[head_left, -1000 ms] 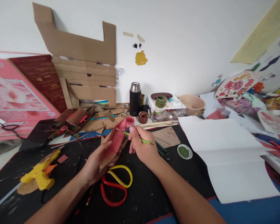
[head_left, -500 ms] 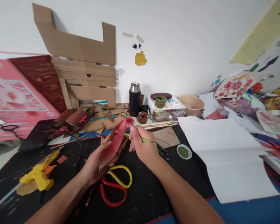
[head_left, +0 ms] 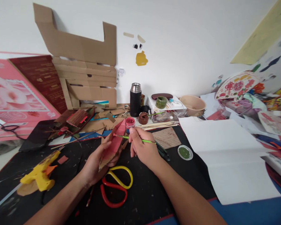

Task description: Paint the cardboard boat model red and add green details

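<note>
My left hand (head_left: 97, 162) is wrapped round a small cardboard boat (head_left: 114, 143), tilted up, its inside painted pinkish red and its lower end still showing brown card. In my right hand (head_left: 142, 145) a thin green paintbrush (head_left: 125, 137) is pinched, its reddish tip at the boat's inner left wall. Just behind the boat stands an open jar of red paint (head_left: 130, 122). Scissors (head_left: 117, 186) with one yellow and one red handle lie below my left hand, their blades hidden.
A yellow glue gun (head_left: 38, 175) lies at left. Behind are a black thermos (head_left: 135, 100), a brown paint jar (head_left: 143, 118) with a brush, and a green paint jar (head_left: 161, 102). To the right are a lid with green paint (head_left: 184, 152) and white paper (head_left: 229, 156).
The brush tip has shifted slightly left along the boat's inside. My left hand has turned the boat a little, leaving more of the red jar in sight.
</note>
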`<state>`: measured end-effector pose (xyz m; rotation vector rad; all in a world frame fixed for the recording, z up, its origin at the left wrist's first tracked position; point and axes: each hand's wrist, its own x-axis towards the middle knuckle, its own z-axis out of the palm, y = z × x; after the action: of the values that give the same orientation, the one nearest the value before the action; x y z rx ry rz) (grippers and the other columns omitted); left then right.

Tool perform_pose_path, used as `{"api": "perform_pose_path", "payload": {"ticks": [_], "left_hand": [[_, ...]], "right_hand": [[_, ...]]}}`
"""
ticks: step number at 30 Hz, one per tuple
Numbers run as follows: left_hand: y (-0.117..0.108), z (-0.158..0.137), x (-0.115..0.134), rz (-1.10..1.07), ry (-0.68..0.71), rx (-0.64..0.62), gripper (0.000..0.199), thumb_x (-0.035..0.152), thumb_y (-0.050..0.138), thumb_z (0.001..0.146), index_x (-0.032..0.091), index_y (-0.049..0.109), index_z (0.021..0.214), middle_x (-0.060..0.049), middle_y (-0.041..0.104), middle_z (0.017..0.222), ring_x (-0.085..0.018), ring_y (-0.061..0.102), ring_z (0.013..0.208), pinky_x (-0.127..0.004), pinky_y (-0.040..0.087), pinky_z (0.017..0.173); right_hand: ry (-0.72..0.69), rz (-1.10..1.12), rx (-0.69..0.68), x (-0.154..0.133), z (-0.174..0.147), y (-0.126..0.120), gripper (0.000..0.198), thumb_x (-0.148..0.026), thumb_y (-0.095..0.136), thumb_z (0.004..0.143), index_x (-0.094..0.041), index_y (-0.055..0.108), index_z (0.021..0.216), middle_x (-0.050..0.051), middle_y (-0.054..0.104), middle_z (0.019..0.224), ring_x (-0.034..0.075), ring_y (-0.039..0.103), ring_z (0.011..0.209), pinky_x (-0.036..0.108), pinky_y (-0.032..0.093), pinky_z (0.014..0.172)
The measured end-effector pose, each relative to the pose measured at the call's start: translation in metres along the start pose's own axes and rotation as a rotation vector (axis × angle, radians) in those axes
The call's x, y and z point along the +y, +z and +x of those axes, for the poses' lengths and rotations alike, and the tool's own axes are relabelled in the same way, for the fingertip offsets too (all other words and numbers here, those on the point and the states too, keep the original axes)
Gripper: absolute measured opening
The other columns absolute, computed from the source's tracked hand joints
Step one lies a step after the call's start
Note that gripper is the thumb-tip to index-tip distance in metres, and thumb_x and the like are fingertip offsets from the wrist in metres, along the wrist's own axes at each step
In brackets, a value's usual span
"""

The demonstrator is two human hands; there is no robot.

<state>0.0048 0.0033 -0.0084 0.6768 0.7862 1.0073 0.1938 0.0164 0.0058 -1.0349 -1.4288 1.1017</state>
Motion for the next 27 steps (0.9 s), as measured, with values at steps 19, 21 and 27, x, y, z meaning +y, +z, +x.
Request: {"api": "perform_pose_path", "payload": {"ticks": [19,21,27], "left_hand": [[-0.0079,-0.0001,0.0004,-0.008,-0.053,-0.011,0.031,0.042,0.079,0.089,0.015,0.072,0.102,-0.006,0.070,0.080,-0.009,0.044,0.052,-0.020,0.033,0.047],[-0.0076,-0.0001,-0.0003,-0.009,-0.055,-0.007,0.031,0.042,0.080,0.089,0.016,0.072,0.103,-0.006,0.070,0.079,-0.009,0.045,0.052,-0.020,0.034,0.047],[-0.0064,-0.0007,-0.0004,-0.009,-0.060,-0.017,0.030,0.040,0.079,0.089,0.016,0.071,0.106,-0.006,0.070,0.080,-0.010,0.046,0.052,-0.020,0.033,0.047]], "right_hand": [[0.012,0.034,0.046,-0.0001,0.0017,0.0004,0.054,-0.068,0.051,0.110,-0.025,0.057,0.079,-0.010,0.045,0.044,0.011,0.057,0.037,0.018,0.040,0.041],[0.014,0.066,0.083,-0.0014,0.0029,-0.0004,0.055,-0.070,0.052,0.109,-0.025,0.056,0.079,-0.009,0.048,0.045,0.012,0.058,0.039,0.019,0.041,0.042],[0.044,0.115,0.077,-0.0021,0.0039,0.0008,0.055,-0.072,0.054,0.107,-0.025,0.055,0.078,-0.010,0.045,0.044,0.011,0.056,0.037,0.018,0.039,0.040]]}}
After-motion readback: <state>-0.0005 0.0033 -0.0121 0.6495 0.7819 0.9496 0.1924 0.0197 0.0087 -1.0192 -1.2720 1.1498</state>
